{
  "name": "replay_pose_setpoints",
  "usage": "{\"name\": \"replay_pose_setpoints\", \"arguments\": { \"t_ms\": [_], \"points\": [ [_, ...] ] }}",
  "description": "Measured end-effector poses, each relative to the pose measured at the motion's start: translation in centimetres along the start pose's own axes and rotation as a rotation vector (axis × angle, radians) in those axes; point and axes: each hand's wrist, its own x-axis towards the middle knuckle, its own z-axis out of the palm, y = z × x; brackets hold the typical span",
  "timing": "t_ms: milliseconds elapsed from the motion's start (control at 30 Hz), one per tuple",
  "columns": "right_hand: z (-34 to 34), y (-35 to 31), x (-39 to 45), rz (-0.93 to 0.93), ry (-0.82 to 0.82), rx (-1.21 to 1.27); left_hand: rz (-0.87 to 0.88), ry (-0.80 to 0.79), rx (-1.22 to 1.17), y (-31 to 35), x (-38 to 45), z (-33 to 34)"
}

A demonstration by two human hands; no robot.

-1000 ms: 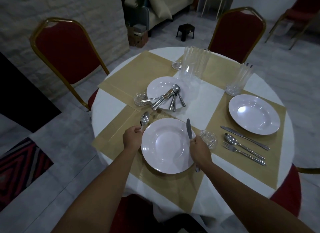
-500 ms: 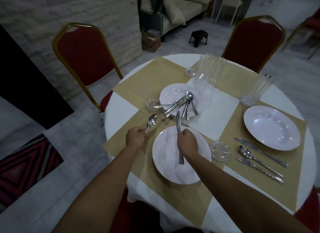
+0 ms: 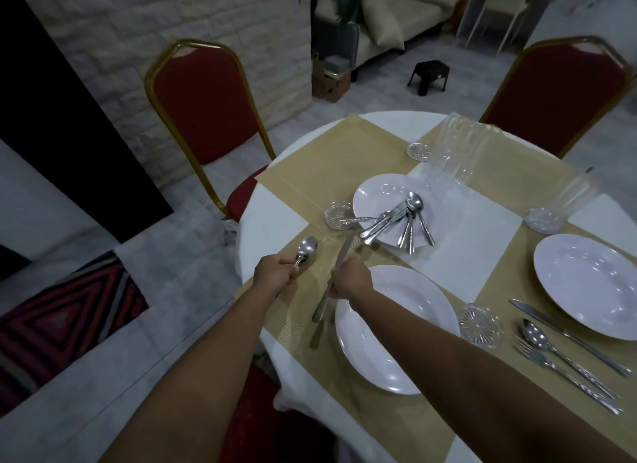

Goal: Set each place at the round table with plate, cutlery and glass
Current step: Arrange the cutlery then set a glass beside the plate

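Head view, the only one. Right hand point(image 3: 350, 279) closed around the middle of a knife point(image 3: 333, 279), blade up and away from the knuckles, handle end hanging below the wrist, just off the left rim of the near plate point(image 3: 396, 328). Left hand point(image 3: 275, 273) fisted on the handle of a spoon point(image 3: 305, 249), bowl poking out beyond the fingers; possibly a second handle in the same fist, cannot tell.

For a clean placement: best to lower the knife flat on the placemat point(image 3: 293, 311) beside the rim, not touching it, parallel to the mat edge; then the spoon alongside, matching the finished setting far right of the right hand, where knife, spoon and fork lie in a row.

Cutlery: slim polished steel, likely slippery, patterned handles. Plates: glossy white, shallow and round. Mat: woven tan, finely ribbed. Beyond the right hand, a serving plate point(image 3: 386, 200) heaped with spare cutlery. Right of its forearm, a small cut-glass dish point(image 3: 479, 325).
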Motion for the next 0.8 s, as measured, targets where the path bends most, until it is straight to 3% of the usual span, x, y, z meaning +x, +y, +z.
{"name": "replay_pose_setpoints", "arguments": {
  "t_ms": [267, 433, 600, 667, 800],
  "points": [
    [2.2, -0.9, 1.3, 0.03, 0.053, -0.217, 0.021, 0.004, 0.162, -0.4, 1.6, 0.0],
    [3.1, -0.9, 2.1, 0.055, -0.012, -0.311, 0.082, 0.025, 0.212, -0.2, 2.0, 0.2],
    [2.8, -0.7, 2.2, -0.086, -0.142, -0.568, 0.13, 0.037, 0.281, -0.2, 2.0, 0.3],
    [2.3, -1.3, 1.4, -0.078, -0.13, -0.555, 0.139, 0.032, 0.306, -0.5, 2.0, 0.1],
    [2.2, -1.0, 1.2, -0.183, -0.111, -0.787, 0.14, 0.026, 0.334, -0.8, 1.9, 0.2]
  ]
}}
